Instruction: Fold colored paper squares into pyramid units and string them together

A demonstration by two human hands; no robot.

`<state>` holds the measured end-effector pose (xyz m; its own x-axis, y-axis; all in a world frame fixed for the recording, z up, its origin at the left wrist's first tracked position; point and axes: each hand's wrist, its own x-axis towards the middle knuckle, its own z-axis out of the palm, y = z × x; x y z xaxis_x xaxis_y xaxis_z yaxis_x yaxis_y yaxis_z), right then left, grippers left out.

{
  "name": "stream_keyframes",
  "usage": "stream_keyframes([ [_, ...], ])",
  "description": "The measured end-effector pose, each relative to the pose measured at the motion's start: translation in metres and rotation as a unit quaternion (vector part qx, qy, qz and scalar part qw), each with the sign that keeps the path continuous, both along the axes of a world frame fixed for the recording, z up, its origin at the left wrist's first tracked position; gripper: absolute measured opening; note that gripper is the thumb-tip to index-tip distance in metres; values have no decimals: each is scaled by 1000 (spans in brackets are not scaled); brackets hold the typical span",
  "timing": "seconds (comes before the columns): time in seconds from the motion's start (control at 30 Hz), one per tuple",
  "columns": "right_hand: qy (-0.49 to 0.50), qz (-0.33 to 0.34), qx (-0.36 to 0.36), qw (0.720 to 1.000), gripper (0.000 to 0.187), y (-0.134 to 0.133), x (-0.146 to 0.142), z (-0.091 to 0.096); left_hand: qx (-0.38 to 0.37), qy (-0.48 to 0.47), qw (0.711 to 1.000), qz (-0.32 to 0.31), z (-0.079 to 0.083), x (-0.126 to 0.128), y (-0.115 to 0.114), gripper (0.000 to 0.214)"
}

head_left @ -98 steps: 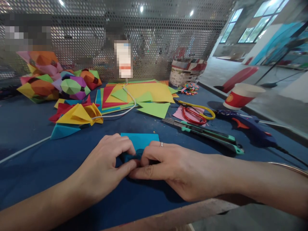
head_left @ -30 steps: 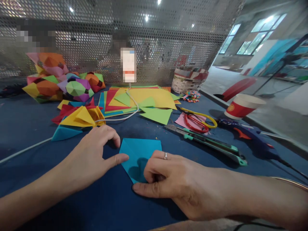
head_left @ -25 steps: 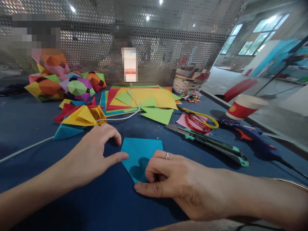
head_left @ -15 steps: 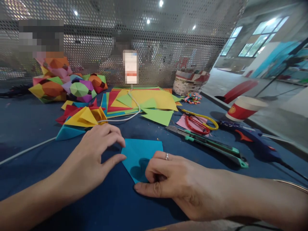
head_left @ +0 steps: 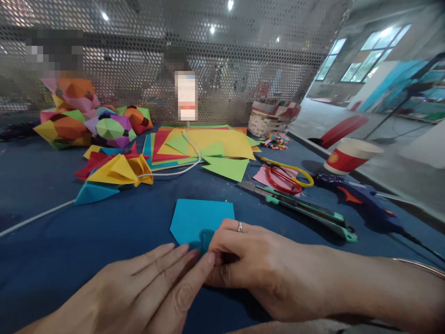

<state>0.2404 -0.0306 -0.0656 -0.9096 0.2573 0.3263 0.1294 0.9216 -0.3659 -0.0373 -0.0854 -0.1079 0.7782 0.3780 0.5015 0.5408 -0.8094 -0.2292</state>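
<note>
You fold a teal sheet point(head_left: 200, 215) of smooth, matt paper on a table cover point(head_left: 69, 241) that looks like matt blue felt. Your ring point(head_left: 239, 226) is shiny metal. The scissors point(head_left: 285, 174) have glossy plastic handles, and the glue gun point(head_left: 361, 200) is duller blue plastic. The perforated metal screen point(head_left: 243, 60) looks dull grey, and the cup point(head_left: 347, 155) is smooth paper.

Bench point(head_left: 69, 232), dark blue top. A blue folded paper point(head_left: 201, 215) is laid flat near the front edge. Behind it a green triangle point(head_left: 227, 167) and a stack of coloured sheets point(head_left: 222, 139) are noted. Left: folded paper pieces point(head_left: 114, 169), paper balls point(head_left: 90, 123), white cable point(head_left: 34, 217). Right: utility knife point(head_left: 302, 208), scissors point(head_left: 283, 174), glue gun point(head_left: 361, 202), paper cup point(head_left: 349, 155). At the back: woven basket point(head_left: 273, 116).
</note>
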Motion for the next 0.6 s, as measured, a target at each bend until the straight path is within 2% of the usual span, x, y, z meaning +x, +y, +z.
stream_keyframes([
  [0.2, -20, -1, -24, 1000, 39, -1, 1, 0, 17, -42, 997, 55, 0, 8, -4, 43],
  [0.37, -16, -1, -24, 1000, 39, -1, 1, 0, 66, -30, 994, 80, 11, 5, 5, 35],
  [0.47, -15, -2, -20, 1000, 40, -1, 1, 1, 84, 12, 991, 103, 18, -1, 13, 36],
  [0.6, -22, -1, -14, 1000, 39, -1, 0, 1, 73, -7, 993, 97, 19, -6, 19, 43],
])
